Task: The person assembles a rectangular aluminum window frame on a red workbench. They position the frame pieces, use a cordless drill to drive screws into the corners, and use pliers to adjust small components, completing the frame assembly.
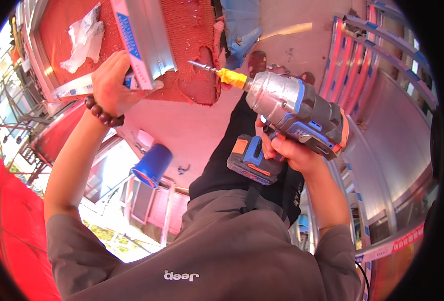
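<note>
My left hand (111,86), with a brown bead bracelet (103,113) at its wrist, grips the corner of an aluminium profile frame (152,41). Its thumb lies along the frame's end, and part of the corner is hidden behind the fingers. Printed protective film (128,37) covers some faces of the profile. In my right hand (291,150) is a cordless power driver (297,109), its battery pack (254,160) towards my body. Yellow tape (232,78) wraps the bit holder. The slim bit (203,66) points left over the red-covered worktable (192,41), apart from the frame.
Crumpled clear plastic (85,37) lies on the worktable. Blue sheeting (240,30) hangs by its worn edge. A blue bucket (152,163) is on the floor to my left. Film-wrapped aluminium profiles (351,64) and metal panels (395,146) stand close on my right.
</note>
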Available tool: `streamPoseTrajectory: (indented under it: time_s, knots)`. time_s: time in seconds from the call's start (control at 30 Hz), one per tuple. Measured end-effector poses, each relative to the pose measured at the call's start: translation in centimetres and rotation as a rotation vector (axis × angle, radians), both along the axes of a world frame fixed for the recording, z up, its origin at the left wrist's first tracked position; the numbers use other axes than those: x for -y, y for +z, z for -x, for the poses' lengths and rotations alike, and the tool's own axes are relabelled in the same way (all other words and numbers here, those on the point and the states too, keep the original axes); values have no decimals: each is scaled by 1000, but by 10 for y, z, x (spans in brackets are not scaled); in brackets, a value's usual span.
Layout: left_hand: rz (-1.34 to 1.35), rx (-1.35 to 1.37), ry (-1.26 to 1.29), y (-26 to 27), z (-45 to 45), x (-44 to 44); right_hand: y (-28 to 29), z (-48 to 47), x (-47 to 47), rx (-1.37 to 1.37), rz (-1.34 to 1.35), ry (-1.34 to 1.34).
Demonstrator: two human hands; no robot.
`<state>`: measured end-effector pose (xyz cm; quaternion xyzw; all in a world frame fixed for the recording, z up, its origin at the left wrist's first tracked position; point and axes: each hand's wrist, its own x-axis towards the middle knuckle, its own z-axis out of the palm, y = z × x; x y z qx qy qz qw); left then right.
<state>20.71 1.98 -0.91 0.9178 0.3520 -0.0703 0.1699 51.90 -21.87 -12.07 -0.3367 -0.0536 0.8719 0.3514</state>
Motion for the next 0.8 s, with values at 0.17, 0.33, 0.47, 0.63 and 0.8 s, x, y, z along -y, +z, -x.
streamPoseTrajectory:
  time_s: [0.17,0.33,0.47,0.63,0.8]
  knots:
    - [42,-39,-36,9,-13,3,-12,-3,6,76,-189,0]
    - [117,-111,-84,16,1,-4,-18,-5,13,-31,-189,-4]
    - [181,-137,-81,19,15,-11,-24,-8,12,-43,-198,-6]
    - [213,-161,-81,19,15,-18,-30,-12,10,-55,-188,7]
    - [204,-173,-81,20,12,-17,-34,-15,8,-50,-190,30]
